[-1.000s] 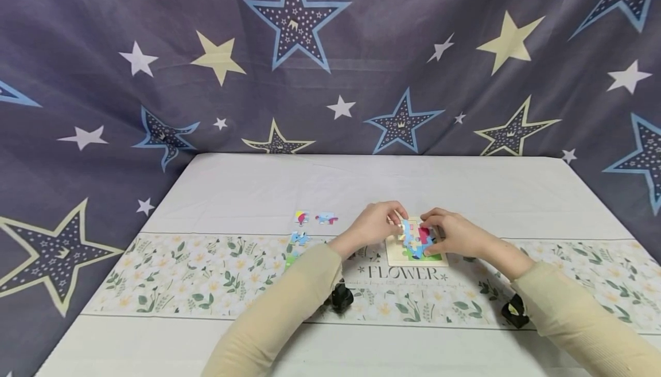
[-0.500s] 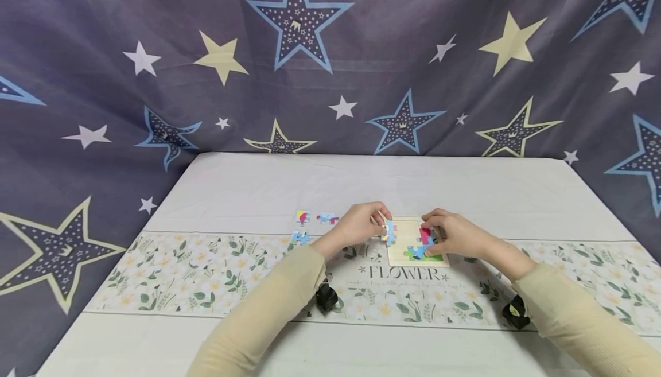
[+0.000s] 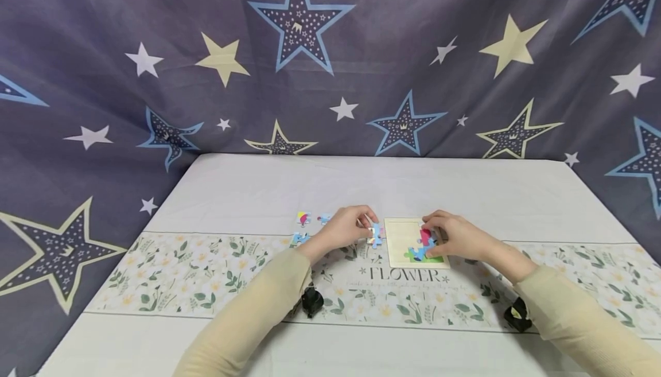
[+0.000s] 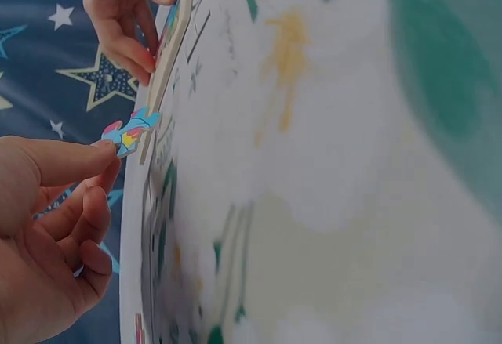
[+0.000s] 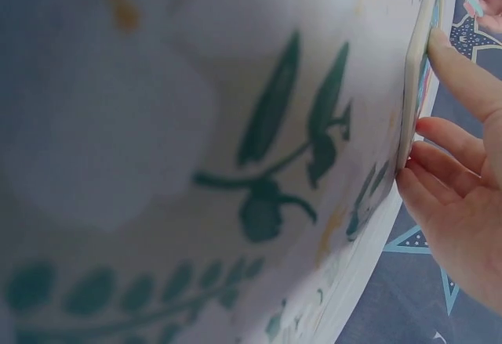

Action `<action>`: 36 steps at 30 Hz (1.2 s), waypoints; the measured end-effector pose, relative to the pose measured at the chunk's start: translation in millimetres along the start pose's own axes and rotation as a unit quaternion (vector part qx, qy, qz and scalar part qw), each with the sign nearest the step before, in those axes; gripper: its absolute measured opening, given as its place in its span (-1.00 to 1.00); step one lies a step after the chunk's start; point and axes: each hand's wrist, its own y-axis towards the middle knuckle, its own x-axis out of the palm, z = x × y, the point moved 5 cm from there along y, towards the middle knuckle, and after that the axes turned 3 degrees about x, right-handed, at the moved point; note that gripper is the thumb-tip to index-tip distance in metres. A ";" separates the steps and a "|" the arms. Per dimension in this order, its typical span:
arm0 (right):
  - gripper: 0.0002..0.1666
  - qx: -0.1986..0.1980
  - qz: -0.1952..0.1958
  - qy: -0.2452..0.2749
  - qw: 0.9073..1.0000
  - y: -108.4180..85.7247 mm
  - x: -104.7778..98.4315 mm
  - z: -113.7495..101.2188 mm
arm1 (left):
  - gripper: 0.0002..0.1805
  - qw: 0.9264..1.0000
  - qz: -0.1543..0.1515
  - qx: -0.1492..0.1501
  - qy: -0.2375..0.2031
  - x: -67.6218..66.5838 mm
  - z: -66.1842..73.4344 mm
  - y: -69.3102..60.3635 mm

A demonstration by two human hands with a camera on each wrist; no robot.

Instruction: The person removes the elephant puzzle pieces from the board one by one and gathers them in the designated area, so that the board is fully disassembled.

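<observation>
My left hand (image 3: 345, 229) pinches a light-blue jigsaw piece (image 3: 376, 235) between thumb and fingers, just left of the puzzle board. In the left wrist view that piece (image 4: 130, 132) also shows pink and yellow patches. The puzzle board (image 3: 400, 232) is a pale wooden square with a raised border. Joined blue, red and green pieces (image 3: 419, 248) fill its lower right, partly hidden by my right hand (image 3: 458, 238). This hand rests at the board's right side, its thumb and fingertips touching it. The right wrist view shows fingertips (image 5: 422, 127) against the board's edge.
Loose jigsaw pieces (image 3: 303, 218) lie left of my left hand, some partly behind it. A white cloth with a floral band (image 3: 206, 273) covers the table. Behind it hangs a dark star-patterned curtain (image 3: 330, 67).
My left hand has carried the light-blue piece leftward from over the board to beside it, baring the board's left part. My right hand has stayed at the board's right side.
</observation>
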 end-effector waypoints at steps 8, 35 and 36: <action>-0.31 -0.008 0.001 -0.007 1.000 0.7 -0.5 0.0 | -0.78 1.000 -0.004 -0.003 -0.012 -3.5 -9.5 -5.0; -0.17 -0.010 -0.005 -0.016 1.000 1.9 -1.5 -2.5 | -0.79 1.000 0.008 -0.012 0.021 -38.7 -26.1 -37.3; -0.17 -0.010 -0.006 -0.017 1.000 1.9 -1.7 -2.7 | -0.80 1.000 0.007 -0.012 0.020 -39.6 -26.9 -38.5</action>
